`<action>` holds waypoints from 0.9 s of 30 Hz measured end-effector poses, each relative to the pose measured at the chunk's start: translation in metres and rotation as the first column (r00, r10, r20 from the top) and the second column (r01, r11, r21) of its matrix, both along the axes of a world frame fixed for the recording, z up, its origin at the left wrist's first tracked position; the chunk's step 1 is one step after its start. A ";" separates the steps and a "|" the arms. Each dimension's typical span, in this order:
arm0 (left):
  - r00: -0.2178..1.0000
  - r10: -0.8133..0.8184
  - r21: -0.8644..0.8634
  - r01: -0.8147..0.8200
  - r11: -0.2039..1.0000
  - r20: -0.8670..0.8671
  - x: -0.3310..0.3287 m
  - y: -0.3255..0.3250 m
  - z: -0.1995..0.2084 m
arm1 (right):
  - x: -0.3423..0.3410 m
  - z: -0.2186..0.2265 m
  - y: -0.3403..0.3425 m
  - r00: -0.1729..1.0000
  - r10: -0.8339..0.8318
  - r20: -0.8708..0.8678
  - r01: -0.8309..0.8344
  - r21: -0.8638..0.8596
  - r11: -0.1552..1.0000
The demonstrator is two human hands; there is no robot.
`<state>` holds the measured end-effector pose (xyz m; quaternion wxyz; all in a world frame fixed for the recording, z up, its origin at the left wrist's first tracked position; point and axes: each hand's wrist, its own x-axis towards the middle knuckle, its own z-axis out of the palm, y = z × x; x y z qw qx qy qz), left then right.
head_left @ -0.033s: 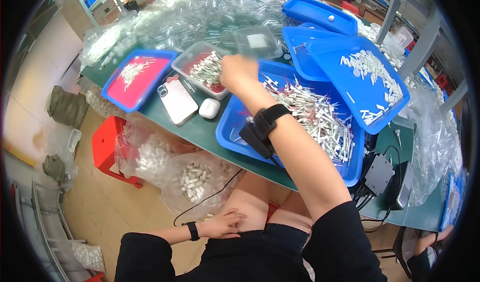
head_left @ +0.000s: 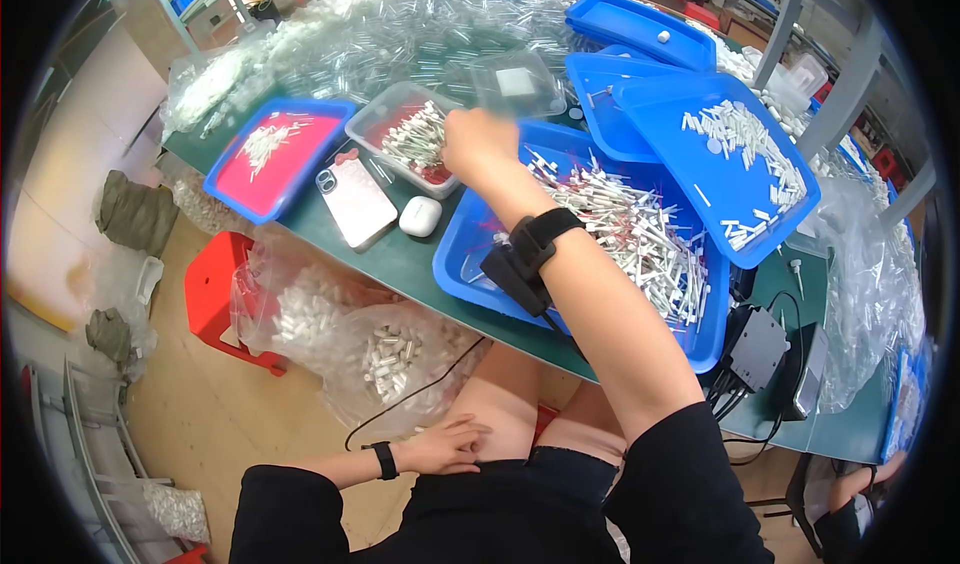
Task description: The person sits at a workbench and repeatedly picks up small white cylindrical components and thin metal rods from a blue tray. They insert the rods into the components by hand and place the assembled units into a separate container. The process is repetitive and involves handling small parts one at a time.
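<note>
My right hand [head_left: 480, 147] is over the right rim of a clear plastic container [head_left: 364, 114], its fingers turned away from view, so their grip is hidden. In that container lie many small white tubular pieces [head_left: 415, 139] with thin stems, on something red. Under my right forearm stands a deep blue tray [head_left: 462, 254], heaped with white tubular pieces on thin stems [head_left: 625, 229], some of them reddish. My left hand [head_left: 445, 446] rests open on my thigh, fingers spread and holding nothing.
A blue tray with a pink bottom [head_left: 300, 169], a phone [head_left: 355, 202] and a white earbud case [head_left: 420, 217] lie to the left. Blue trays [head_left: 660, 154] overlap at right, near a metal post [head_left: 835, 104]. Clear tubes [head_left: 400, 49] pile behind. A cable and black devices [head_left: 750, 346] sit at right.
</note>
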<state>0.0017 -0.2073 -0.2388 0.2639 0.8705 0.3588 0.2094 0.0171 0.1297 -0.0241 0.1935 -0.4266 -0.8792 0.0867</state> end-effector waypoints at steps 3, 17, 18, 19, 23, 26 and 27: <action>0.988 0.135 0.032 -0.133 0.991 -0.074 0.000 0.018 -0.011 | 0.002 -0.004 0.006 0.995 0.007 -0.095 -0.012 -0.049 0.999; 0.845 0.430 0.089 -0.478 0.874 0.318 0.021 0.095 0.145 | 0.064 0.067 -0.036 0.967 0.091 -0.238 -0.074 0.079 0.994; 0.754 0.477 0.074 -0.565 0.822 0.452 0.022 0.103 0.169 | 0.088 0.078 -0.046 0.939 0.164 -0.303 -0.151 0.067 0.986; 0.651 0.528 0.056 -0.657 0.752 0.545 0.022 0.112 0.186 | 0.112 0.087 -0.057 0.899 0.236 -0.369 -0.232 0.056 0.971; 0.354 0.362 -0.269 -0.287 0.920 0.862 0.019 0.140 0.222 | 0.168 0.089 -0.104 0.770 0.396 -0.500 -0.527 -0.150 0.836; 0.305 0.333 -0.290 -0.178 0.940 0.892 0.049 0.157 0.228 | 0.197 0.082 -0.118 0.803 0.306 -0.511 -0.495 -0.288 0.820; 0.314 0.298 -0.261 -0.155 0.953 0.902 0.053 0.162 0.223 | 0.204 0.079 -0.119 0.816 0.237 -0.528 -0.454 -0.330 0.828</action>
